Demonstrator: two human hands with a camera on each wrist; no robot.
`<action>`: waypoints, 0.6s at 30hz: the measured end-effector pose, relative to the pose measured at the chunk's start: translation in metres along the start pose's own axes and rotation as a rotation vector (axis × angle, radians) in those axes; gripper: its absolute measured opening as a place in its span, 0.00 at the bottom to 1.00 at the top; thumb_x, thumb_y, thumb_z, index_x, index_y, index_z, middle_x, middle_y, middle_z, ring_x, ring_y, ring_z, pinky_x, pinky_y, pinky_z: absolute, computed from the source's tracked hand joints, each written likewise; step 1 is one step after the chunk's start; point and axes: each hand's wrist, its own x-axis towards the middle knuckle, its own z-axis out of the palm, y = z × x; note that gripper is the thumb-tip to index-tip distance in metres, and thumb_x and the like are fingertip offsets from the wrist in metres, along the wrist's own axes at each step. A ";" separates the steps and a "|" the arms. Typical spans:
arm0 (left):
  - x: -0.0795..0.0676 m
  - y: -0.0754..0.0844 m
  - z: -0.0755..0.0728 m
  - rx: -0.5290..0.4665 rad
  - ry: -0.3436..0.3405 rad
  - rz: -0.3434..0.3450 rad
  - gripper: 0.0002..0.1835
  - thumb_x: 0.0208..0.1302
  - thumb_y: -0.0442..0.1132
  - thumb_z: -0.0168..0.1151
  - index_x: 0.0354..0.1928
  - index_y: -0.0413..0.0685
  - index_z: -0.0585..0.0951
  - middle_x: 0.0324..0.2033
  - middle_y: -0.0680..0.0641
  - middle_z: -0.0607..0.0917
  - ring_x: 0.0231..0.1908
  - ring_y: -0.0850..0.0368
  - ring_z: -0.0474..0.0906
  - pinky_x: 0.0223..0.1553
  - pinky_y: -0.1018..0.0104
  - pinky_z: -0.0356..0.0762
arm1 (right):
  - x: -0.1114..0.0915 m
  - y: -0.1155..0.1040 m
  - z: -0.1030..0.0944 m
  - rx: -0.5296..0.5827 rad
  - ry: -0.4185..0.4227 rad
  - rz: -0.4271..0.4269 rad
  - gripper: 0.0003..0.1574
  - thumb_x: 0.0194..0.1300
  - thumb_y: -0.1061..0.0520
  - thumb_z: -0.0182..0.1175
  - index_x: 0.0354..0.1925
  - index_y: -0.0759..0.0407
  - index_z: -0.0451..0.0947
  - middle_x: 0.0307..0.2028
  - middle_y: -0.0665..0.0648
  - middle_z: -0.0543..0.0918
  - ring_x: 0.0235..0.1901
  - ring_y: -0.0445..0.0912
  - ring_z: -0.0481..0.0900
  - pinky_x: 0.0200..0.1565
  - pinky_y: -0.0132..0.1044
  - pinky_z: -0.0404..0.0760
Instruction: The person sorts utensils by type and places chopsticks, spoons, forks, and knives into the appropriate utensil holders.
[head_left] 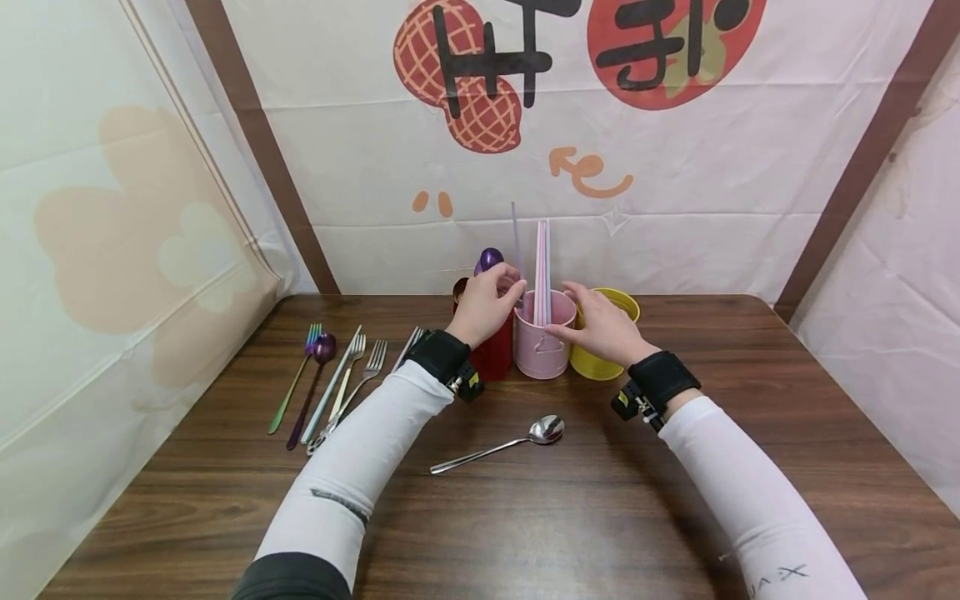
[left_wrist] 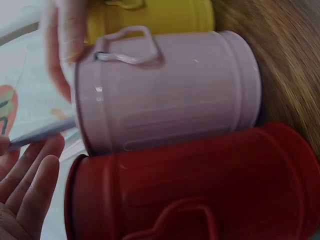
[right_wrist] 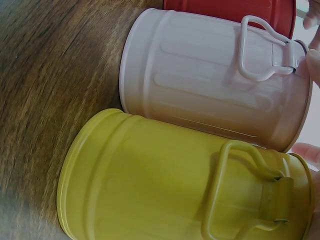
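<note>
My left hand pinches a thin purple straw above the pink bucket. In the left wrist view the straw slants past the fingers, its lower end hidden behind the bucket's rim. A bundle of pale pink, white and bluish straws stands upright inside the pink bucket. My right hand holds the pink bucket's rim, thumb toward the front and a finger toward the back. Left of the pink bucket stands a red bucket with purple spoons. A yellow bucket stands to the right, partly behind my right hand.
A silver spoon lies on the wooden table in front of the buckets. Several forks, a purple spoon and slender sticks lie at the left. A printed fabric wall rises behind the table.
</note>
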 end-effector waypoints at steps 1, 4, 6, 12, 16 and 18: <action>-0.001 0.000 0.000 0.042 -0.017 0.000 0.10 0.70 0.39 0.59 0.45 0.38 0.79 0.36 0.43 0.85 0.35 0.55 0.82 0.40 0.65 0.80 | 0.000 0.000 0.000 0.000 0.001 0.000 0.54 0.60 0.29 0.61 0.70 0.59 0.58 0.63 0.63 0.71 0.61 0.57 0.68 0.57 0.56 0.71; 0.000 0.001 0.002 0.174 -0.055 0.000 0.11 0.69 0.42 0.60 0.44 0.42 0.82 0.32 0.47 0.86 0.32 0.56 0.81 0.35 0.64 0.79 | 0.000 -0.001 0.000 0.001 0.003 -0.001 0.53 0.60 0.30 0.61 0.70 0.58 0.58 0.63 0.62 0.71 0.61 0.57 0.68 0.56 0.56 0.71; 0.000 0.001 0.003 0.274 -0.075 -0.008 0.12 0.68 0.45 0.61 0.43 0.45 0.84 0.33 0.48 0.86 0.33 0.56 0.80 0.33 0.63 0.78 | 0.000 -0.001 0.000 0.004 0.004 0.001 0.53 0.60 0.30 0.61 0.70 0.58 0.58 0.63 0.62 0.71 0.61 0.57 0.68 0.56 0.56 0.71; 0.002 0.003 0.006 0.428 -0.120 -0.041 0.12 0.66 0.48 0.62 0.43 0.50 0.87 0.34 0.51 0.87 0.33 0.56 0.79 0.31 0.62 0.75 | 0.000 0.000 0.001 0.004 0.003 0.000 0.54 0.60 0.29 0.61 0.71 0.59 0.58 0.63 0.62 0.71 0.61 0.57 0.68 0.56 0.56 0.71; 0.002 0.005 0.007 0.470 -0.100 -0.044 0.11 0.65 0.48 0.64 0.41 0.52 0.89 0.32 0.52 0.87 0.32 0.56 0.78 0.27 0.63 0.74 | 0.000 0.000 0.001 0.010 0.000 -0.001 0.55 0.59 0.29 0.60 0.71 0.58 0.57 0.63 0.62 0.71 0.61 0.57 0.68 0.57 0.56 0.71; 0.002 0.005 0.006 0.483 -0.088 -0.036 0.11 0.65 0.49 0.64 0.38 0.52 0.89 0.29 0.53 0.86 0.29 0.56 0.76 0.25 0.63 0.73 | 0.000 0.001 0.001 0.012 0.001 0.001 0.55 0.59 0.28 0.60 0.71 0.58 0.57 0.63 0.62 0.71 0.61 0.57 0.68 0.57 0.56 0.71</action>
